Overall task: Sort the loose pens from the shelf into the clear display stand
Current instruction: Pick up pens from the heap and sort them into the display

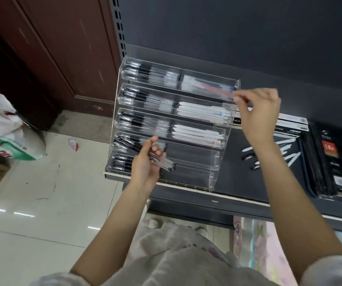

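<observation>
Our right hand [256, 112] pinches a pen [217, 90] lying lengthwise toward nine o'clock along the clear display stand [223, 141] top-right bin; left hand [145, 164] grips spare pens [163, 161] (lower, farther).

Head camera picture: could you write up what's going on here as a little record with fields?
Setting: dark shop shelf beside a tiled floor
Display stand: clear display stand, five tiers, each split left and right
Contents: black-capped pens on the left side; white pens in the right of the upper tiers; lower two right compartments look empty
Left hand: left hand holds a bundle of clear pens
Right hand: right hand pinches a red pen at the top right compartment
Still loose: loose white pens on the shelf
</observation>
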Motion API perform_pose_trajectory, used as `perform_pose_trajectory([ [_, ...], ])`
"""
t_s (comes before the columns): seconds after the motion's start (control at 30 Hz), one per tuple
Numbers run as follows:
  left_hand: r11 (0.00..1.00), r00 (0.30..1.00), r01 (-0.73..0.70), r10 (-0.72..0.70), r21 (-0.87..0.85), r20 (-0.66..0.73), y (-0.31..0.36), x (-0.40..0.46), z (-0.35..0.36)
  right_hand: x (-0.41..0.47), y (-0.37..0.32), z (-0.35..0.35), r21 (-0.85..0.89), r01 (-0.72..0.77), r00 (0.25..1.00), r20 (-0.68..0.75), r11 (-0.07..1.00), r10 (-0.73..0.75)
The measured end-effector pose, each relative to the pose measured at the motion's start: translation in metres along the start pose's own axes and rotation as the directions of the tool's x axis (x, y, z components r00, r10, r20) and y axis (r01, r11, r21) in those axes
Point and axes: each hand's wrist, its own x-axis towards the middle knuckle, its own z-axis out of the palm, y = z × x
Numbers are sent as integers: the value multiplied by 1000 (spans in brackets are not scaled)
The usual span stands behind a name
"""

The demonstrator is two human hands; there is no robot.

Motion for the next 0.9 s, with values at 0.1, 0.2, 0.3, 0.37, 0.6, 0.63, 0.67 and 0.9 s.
perform_pose_trajectory([
  [0.1,998,999,-35,33,54,28,1,4,8,33,7,13,-49,34,999,8,998,-33],
  [0.2,970,998,-58,53,237,28,-3,9,18,53,10,25,-90,79,995,65,993,-73],
  [0.3,959,1000,-24,23,282,7,-6,15,31,63,13,34,-169,120,983,156,978,-93],
  [0.37,961,1000,-4,4,276,0,-7,18,41,69,15,35,-218,145,975,200,965,-101],
  [0.6,958,1000,0,3,287,-11,-8,21,65,78,12,42,-361,290,953,191,886,-234],
  [0.63,958,1000,-3,8,286,-16,-9,22,64,78,13,44,-319,316,946,180,893,-270],
  [0.67,959,1000,-8,12,283,-16,-8,22,65,78,14,46,-267,354,931,189,896,-312],
  [0.9,930,997,-59,76,362,-32,-12,23,64,67,4,40,-207,328,937,195,922,-290],
])
